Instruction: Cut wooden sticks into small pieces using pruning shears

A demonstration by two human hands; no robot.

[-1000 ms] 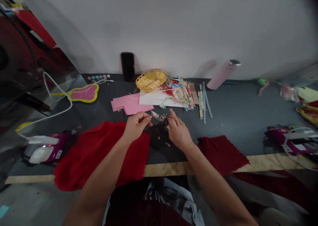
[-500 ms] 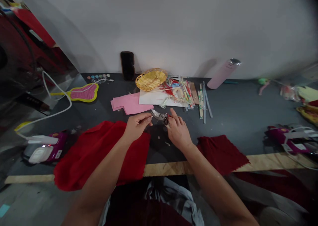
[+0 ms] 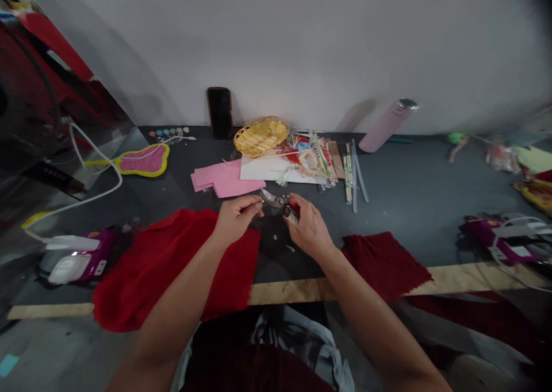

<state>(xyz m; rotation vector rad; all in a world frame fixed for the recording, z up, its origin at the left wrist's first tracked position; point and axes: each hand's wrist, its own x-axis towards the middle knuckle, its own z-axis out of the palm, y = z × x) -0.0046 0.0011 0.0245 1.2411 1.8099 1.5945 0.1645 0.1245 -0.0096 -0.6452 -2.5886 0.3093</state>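
The right hand (image 3: 309, 229) is clamped on small metal shears (image 3: 272, 199), and the left hand (image 3: 236, 219), at nine o'clock from it, pinches its fingers together just beside the blades.

Pink paper (image 3: 226, 179) and a yellow woven basket (image 3: 261, 137) lie nearby.

A basket (image 3: 261, 137) stands behind the pruning shears (image 3: 272, 199), beside a phone (image 3: 219, 113).
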